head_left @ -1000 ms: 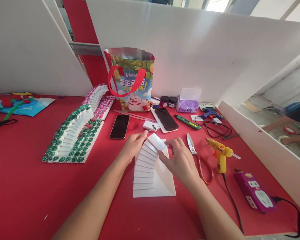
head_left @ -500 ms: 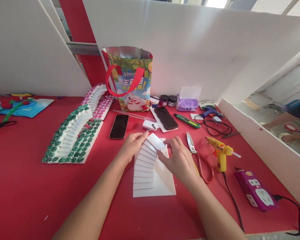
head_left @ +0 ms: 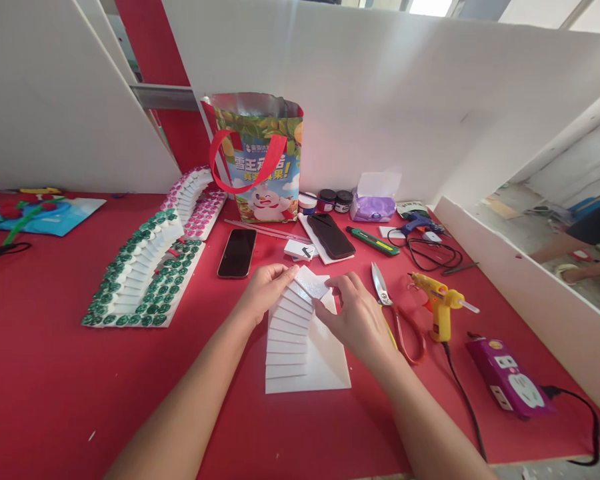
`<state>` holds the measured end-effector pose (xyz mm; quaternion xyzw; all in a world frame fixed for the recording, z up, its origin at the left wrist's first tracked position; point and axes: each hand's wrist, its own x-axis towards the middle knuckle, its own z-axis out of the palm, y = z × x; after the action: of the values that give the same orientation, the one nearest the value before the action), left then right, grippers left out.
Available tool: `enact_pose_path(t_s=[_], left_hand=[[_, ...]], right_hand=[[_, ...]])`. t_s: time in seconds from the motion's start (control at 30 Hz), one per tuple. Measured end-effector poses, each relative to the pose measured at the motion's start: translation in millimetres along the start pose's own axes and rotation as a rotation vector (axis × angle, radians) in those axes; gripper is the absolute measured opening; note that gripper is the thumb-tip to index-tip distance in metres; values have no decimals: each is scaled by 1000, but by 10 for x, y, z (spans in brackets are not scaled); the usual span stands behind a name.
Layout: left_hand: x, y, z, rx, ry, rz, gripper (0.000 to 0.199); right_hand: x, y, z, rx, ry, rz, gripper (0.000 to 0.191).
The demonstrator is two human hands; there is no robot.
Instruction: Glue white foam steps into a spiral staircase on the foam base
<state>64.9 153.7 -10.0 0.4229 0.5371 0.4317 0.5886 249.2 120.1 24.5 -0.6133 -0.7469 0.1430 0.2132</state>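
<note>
Head view, left hand [head_left: 266, 293] pinching top strip [head_left: 311, 283] at left end, right hand [head_left: 359, 319] pinching right end, white board [head_left: 329, 363] beneath.

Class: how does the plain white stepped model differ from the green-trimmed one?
The plain model is all white; the green-trimmed model carries round green decorations. The plain model lies between the left hand and right hand; the green-trimmed model stands farther left. Both have white steps in a curving row.
</note>
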Motion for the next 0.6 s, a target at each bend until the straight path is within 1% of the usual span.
enact_pose_path(t_s=[0.1,0.2,0.3,0.37,0.47,0.53,0.6], left_hand=[[-10,15,4,-2,4,-5,47],[-19,29,2,7,6,0,47],[-22,41,-5,35,9,15,49],[-22,45,-11,39,8,8,50],[-20,40,-22,5,2,-10,52],[-19,34,-30,-38,-8,-31,51],[-19,32,-35,-81,-16,-60,51]], right_hand=[[-6,-4,-12,19,-9,8,24],[-14,33,-46,108,19,23,31],[-9,118,-78,320,15,147,37],[5,177,-76,527,-54,267,44],[34,214,-36,854,-207,411,52],[51,194,-7,997,-291,479,55],[61,151,12,1069,-324,519,56]])
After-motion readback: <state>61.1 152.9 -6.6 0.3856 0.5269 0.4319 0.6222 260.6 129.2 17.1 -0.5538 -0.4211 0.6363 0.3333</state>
